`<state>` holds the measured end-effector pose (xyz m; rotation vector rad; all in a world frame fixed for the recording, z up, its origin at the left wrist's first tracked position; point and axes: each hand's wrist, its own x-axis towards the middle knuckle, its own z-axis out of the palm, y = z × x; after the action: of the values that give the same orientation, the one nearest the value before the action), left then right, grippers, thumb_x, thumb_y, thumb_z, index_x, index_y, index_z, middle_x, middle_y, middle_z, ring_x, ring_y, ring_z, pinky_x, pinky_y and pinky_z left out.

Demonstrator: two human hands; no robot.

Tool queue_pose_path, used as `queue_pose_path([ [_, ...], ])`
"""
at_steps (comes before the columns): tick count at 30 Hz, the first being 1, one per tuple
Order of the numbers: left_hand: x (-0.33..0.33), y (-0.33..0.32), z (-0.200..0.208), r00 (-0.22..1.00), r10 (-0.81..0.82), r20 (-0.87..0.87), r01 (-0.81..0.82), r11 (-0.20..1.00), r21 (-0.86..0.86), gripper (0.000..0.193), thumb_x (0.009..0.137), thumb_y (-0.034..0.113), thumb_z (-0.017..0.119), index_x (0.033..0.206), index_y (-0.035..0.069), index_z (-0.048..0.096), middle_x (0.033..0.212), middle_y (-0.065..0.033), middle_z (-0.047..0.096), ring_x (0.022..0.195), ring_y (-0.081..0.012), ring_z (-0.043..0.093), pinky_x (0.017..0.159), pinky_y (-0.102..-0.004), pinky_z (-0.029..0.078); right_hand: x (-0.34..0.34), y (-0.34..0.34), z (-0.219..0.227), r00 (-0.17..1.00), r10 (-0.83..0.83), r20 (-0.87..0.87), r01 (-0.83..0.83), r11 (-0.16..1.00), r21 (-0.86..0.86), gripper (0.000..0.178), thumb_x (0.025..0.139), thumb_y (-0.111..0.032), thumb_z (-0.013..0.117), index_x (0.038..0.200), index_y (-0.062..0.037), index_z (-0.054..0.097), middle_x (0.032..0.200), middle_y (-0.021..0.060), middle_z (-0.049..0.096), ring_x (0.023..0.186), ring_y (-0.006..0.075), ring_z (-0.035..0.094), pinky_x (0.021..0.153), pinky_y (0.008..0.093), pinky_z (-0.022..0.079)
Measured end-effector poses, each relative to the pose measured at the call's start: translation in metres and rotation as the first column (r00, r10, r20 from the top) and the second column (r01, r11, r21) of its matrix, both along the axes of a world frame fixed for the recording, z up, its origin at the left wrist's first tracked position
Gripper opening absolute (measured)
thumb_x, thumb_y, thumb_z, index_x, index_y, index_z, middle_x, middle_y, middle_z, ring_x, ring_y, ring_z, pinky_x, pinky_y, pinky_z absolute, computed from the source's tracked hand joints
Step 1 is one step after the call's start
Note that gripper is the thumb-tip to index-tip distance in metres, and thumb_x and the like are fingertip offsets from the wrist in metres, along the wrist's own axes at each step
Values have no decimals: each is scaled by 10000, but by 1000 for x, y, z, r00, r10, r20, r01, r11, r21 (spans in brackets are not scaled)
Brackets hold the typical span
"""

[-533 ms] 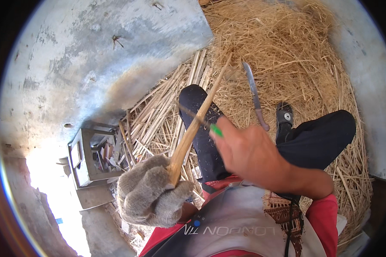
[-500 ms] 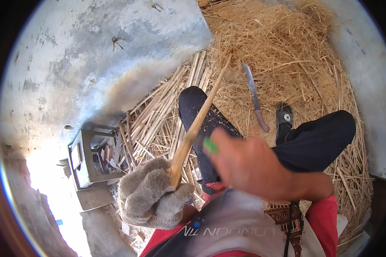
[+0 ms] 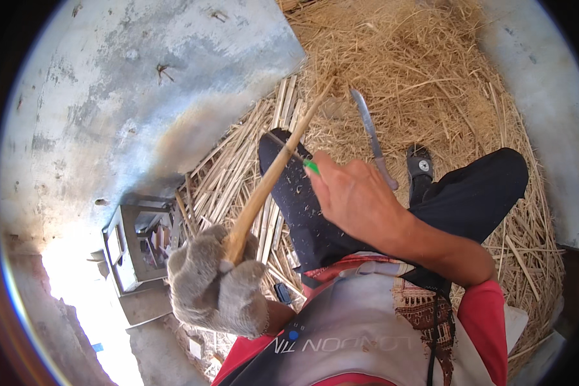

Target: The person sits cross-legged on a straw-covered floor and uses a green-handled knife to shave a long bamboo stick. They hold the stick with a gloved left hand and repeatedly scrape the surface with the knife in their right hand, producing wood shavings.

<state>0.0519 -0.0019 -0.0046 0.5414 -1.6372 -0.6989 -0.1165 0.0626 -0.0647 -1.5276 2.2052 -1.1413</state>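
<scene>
A long tapered wooden stick, pale yellow and slightly curved, slants up and away over my bent left knee. My left hand, in a thick grey knitted glove, is wrapped round the stick's wide near end. The bare right hand is closed on the green handle of a small knife. Its narrow blade lies across the upper half of the stick, pointing left. Beyond my right hand a long machete with a brownish handle rests on the fibre-strewn floor.
Pale split strips lie piled left of my left leg. A heap of dry fibres spreads ahead. Worn walls stand close at left and right. An open wooden box holding odds and ends stands at the left.
My right hand, blurred before, has moved slightly up and left; the knife blade now shows against the stick. My gloved hand and the stick's near end have shifted left.
</scene>
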Motion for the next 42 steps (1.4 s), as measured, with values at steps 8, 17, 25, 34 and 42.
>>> queue_pose_path([
  [8, -4, 4, 4, 1000, -5, -27, 5, 999, 34, 422, 690, 105, 886, 1028, -22, 666, 927, -179, 656, 774, -223, 655, 511, -253, 522, 1, -10, 5, 999, 34, 37, -34, 999, -16, 184, 977, -187, 596, 982, -16, 529, 530, 197, 547, 486, 392, 608, 439, 493, 470],
  [17, -9, 4, 7, 998, -5, -68, 9, 999, 53, 422, 701, 94, 877, 1041, -24, 655, 926, -180, 655, 773, -218, 654, 526, -251, 524, 13, -9, 19, 998, 55, 29, -52, 991, -120, 163, 959, -166, 611, 936, -27, 529, 562, 205, 568, 503, 412, 610, 471, 494, 492],
  [25, -12, 5, 5, 993, -21, -112, 30, 996, 79, 422, 711, 84, 868, 1052, -26, 645, 925, -181, 655, 772, -214, 653, 538, -250, 527, -14, -11, -22, 1000, 22, -5, -21, 996, 87, 172, 975, -169, 571, 941, -4, 536, 585, 178, 584, 500, 364, 622, 476, 476, 510],
  [34, -14, -8, 14, 987, 16, -161, -1, 995, 95, 422, 723, 74, 859, 1065, -28, 634, 923, -183, 655, 771, -210, 652, 553, -248, 529, -76, -29, -129, 996, -46, -81, 64, 970, 234, 250, 1009, -214, 524, 1008, 34, 558, 695, 239, 632, 654, 398, 661, 633, 500, 515],
  [42, -5, -5, 5, 981, 50, -186, -26, 991, 131, 420, 731, 65, 853, 1073, -29, 626, 920, -183, 655, 770, -206, 651, 564, -248, 530, -58, -4, -65, 963, -79, 259, 60, 995, 80, 334, 1047, -322, 505, 992, 3, 558, 654, 201, 590, 563, 366, 597, 539, 468, 413],
])
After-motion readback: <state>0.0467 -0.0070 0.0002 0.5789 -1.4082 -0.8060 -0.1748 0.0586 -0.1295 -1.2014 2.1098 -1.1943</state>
